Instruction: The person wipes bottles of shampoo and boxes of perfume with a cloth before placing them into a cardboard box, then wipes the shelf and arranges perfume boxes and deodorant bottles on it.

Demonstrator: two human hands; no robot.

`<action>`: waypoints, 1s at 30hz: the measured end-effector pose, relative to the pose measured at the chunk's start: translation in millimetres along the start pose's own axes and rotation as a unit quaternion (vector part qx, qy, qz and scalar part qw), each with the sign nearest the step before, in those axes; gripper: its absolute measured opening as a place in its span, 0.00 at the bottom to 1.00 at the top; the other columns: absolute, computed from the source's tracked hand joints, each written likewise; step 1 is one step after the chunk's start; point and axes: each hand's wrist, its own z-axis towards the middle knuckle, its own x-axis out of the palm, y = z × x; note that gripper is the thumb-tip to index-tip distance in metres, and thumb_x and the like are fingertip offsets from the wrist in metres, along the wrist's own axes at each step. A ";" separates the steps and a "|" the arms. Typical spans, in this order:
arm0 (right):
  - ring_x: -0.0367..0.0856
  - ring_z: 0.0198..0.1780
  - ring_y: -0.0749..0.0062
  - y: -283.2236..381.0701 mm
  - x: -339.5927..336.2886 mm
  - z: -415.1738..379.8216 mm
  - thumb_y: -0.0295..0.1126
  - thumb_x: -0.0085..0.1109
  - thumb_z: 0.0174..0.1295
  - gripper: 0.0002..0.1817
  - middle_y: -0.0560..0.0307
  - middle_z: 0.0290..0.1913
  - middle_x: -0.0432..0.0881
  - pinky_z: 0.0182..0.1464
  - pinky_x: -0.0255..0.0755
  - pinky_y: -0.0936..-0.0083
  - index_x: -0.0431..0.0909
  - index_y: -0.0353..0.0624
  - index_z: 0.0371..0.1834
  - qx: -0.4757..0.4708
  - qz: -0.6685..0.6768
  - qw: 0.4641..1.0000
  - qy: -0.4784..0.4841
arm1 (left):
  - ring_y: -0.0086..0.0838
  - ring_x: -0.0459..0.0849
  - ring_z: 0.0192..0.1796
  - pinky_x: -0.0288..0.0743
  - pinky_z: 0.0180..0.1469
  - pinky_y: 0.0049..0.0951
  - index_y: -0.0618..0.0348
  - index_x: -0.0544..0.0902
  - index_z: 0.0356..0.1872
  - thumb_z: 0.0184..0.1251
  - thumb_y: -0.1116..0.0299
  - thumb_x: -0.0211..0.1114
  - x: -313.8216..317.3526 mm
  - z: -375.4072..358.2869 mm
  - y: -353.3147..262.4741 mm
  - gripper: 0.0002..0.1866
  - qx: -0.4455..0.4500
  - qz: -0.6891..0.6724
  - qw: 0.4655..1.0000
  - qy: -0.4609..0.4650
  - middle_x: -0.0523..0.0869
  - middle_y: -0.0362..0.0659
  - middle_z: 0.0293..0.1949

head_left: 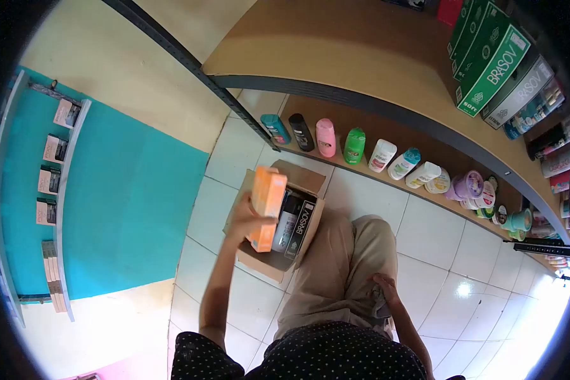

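Observation:
My left hand (242, 220) is closed on an orange and white box (268, 206), held upright over an open cardboard box (259, 263). Inside that carton, beside the orange box, are a black BRASOV box (300, 229) and a grey and black can or bottle (286, 227). The hand partly hides the orange box's lower side. My right hand (382, 288) lies against my right trouser leg (375, 247), fingers loosely spread, with nothing visible held in it.
A low shelf ahead carries a row of bottles, among them a pink bottle (325, 137) and a green bottle (354, 145), with jars (468, 185) farther right. Above it, an upper shelf (335, 54) juts out with a green BRASOV box (493, 71). A metal post (171, 47) stands left.

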 end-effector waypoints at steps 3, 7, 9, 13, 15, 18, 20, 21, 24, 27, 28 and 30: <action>0.77 0.28 0.70 1.4 5.8 -5.5 0.32 0.49 0.56 0.12 0.53 0.33 0.77 0.28 0.74 0.77 0.75 0.33 0.32 -0.042 0.006 0.999 -0.022 | 0.35 0.76 0.43 0.69 0.45 0.30 0.65 0.69 0.40 0.22 0.64 0.76 38.9 -8.8 31.9 0.37 -0.001 0.040 0.999 0.007 0.76 0.49 0.39; 0.76 0.31 0.72 -10.9 -2.3 -2.6 0.34 0.49 0.56 0.12 0.56 0.32 0.78 0.30 0.74 0.79 0.76 0.34 0.32 -0.033 -0.028 0.999 -0.026 | 0.45 0.72 0.46 0.68 0.46 0.37 0.66 0.65 0.43 0.25 0.59 0.74 71.1 -17.4 37.4 0.40 -0.066 0.215 0.974 -0.005 0.72 0.53 0.43; 0.75 0.35 0.73 -1.9 5.7 -5.4 0.34 0.49 0.57 0.13 0.57 0.32 0.78 0.34 0.72 0.77 0.77 0.35 0.32 0.002 -0.011 0.999 -0.034 | 0.48 0.70 0.48 0.67 0.48 0.39 0.66 0.63 0.44 0.26 0.56 0.73 76.9 -22.2 43.8 0.41 -0.054 0.254 0.965 -0.030 0.71 0.54 0.44; 0.73 0.36 0.75 -26.2 -3.7 5.7 0.33 0.49 0.58 0.11 0.59 0.31 0.79 0.43 0.65 0.78 0.78 0.36 0.32 -0.083 -0.113 0.989 -0.055 | 0.52 0.62 0.55 0.55 0.57 0.48 0.66 0.62 0.46 0.31 0.52 0.70 85.8 -15.0 63.0 0.41 -0.024 0.310 0.948 -0.063 0.67 0.59 0.46; 0.72 0.38 0.76 -25.6 -5.9 8.3 0.33 0.48 0.58 0.12 0.60 0.33 0.79 0.46 0.64 0.78 0.78 0.37 0.33 -0.081 -0.109 0.988 -0.071 | 0.54 0.62 0.54 0.56 0.57 0.47 0.67 0.60 0.49 0.30 0.53 0.70 90.3 -9.4 86.9 0.44 0.002 0.343 0.935 -0.091 0.67 0.60 0.46; 0.73 0.38 0.75 -25.5 -1.6 6.3 0.34 0.46 0.59 0.13 0.60 0.34 0.79 0.46 0.64 0.78 0.78 0.37 0.34 -0.143 -0.121 0.982 -0.038 | 0.55 0.62 0.53 0.56 0.57 0.46 0.67 0.58 0.52 0.30 0.53 0.71 87.4 -11.0 72.7 0.47 -0.022 0.299 0.952 -0.066 0.66 0.61 0.47; 0.73 0.38 0.76 -25.0 -0.5 7.2 0.34 0.45 0.60 0.13 0.59 0.35 0.79 0.45 0.65 0.79 0.78 0.36 0.34 -0.107 -0.148 0.982 -0.043 | 0.55 0.61 0.53 0.55 0.56 0.45 0.67 0.57 0.54 0.30 0.53 0.71 87.0 -13.5 73.5 0.48 -0.044 0.312 0.946 -0.080 0.65 0.60 0.47; 0.73 0.38 0.76 -21.2 1.3 5.2 0.34 0.45 0.60 0.13 0.59 0.35 0.79 0.45 0.65 0.79 0.78 0.36 0.34 -0.110 -0.148 0.982 -0.043 | 0.55 0.61 0.53 0.55 0.56 0.45 0.67 0.57 0.54 0.30 0.53 0.71 86.3 -12.0 71.1 0.48 -0.042 0.312 0.946 -0.082 0.65 0.60 0.47; 0.73 0.38 0.74 6.2 19.0 -11.8 0.33 0.45 0.59 0.13 0.57 0.34 0.78 0.45 0.65 0.79 0.77 0.35 0.34 -0.079 -0.145 0.985 -0.043 | 0.54 0.60 0.54 0.53 0.58 0.45 0.68 0.57 0.55 0.31 0.52 0.71 79.9 -14.0 75.3 0.49 -0.065 0.279 0.957 -0.051 0.64 0.60 0.49; 0.74 0.35 0.71 39.7 33.5 -17.9 0.35 0.44 0.59 0.15 0.54 0.32 0.78 0.41 0.67 0.78 0.76 0.34 0.34 0.018 0.025 0.996 -0.081 | 0.52 0.61 0.53 0.53 0.57 0.44 0.69 0.57 0.55 0.32 0.51 0.71 81.6 -11.7 89.5 0.49 -0.052 0.245 0.967 -0.049 0.64 0.61 0.49; 0.74 0.35 0.71 47.1 33.4 -13.4 0.36 0.43 0.57 0.16 0.53 0.33 0.77 0.39 0.68 0.78 0.74 0.34 0.39 -0.038 0.062 0.997 -0.030 | 0.52 0.61 0.53 0.53 0.57 0.44 0.70 0.58 0.55 0.33 0.51 0.70 82.3 -13.2 88.5 0.48 -0.037 0.240 0.968 -0.058 0.63 0.61 0.50; 0.73 0.33 0.71 68.5 33.5 3.6 0.35 0.43 0.52 0.18 0.51 0.32 0.76 0.34 0.69 0.78 0.70 0.36 0.43 -0.136 0.093 0.986 0.022 | 0.52 0.61 0.53 0.53 0.57 0.43 0.71 0.58 0.55 0.34 0.51 0.70 86.0 -16.4 88.9 0.48 -0.036 0.233 0.969 -0.070 0.63 0.61 0.50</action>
